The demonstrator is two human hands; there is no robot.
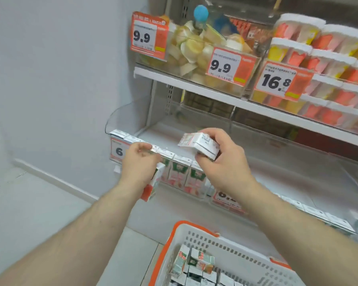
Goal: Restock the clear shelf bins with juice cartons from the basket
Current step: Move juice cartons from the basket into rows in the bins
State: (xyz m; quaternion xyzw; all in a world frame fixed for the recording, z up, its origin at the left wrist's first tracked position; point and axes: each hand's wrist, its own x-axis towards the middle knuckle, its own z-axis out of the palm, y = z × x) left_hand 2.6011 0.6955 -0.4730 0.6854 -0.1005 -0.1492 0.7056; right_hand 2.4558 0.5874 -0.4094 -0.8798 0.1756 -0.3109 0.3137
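While both arms reach toward the lower shelf, each of my hands grips a juice carton.
Right hand: my right hand (223, 159) curls fingers and thumb round a carton (201, 144), white and boxy, tipped on its side above the bin; its small print is too blurred to read.
Left hand: my left hand (140, 164) holds a second carton (153, 186) upright at the bin's front edge, its red, white and green face showing below my palm.
Bin: the clear shelf bin (120, 118) has a curved, see-through plastic wall; a row of cartons (186, 178) stands along its front, folded white tops in line.
Basket: the basket (196, 240) sits low in front of me, white perforated plastic with an orange rim, more cartons (196, 265) packed and jumbled inside.
Price tags: an orange tag beside my left hand (117, 150) shows only "6"; upper-shelf tags read "9.9" (148, 37), "9.9" (227, 66) and "16.8" (279, 81).
Upper shelf: a clear bin holds pale yellow cups (192, 50); stacked white-lidded tubs (327, 48) in orange and yellow stand right of them.
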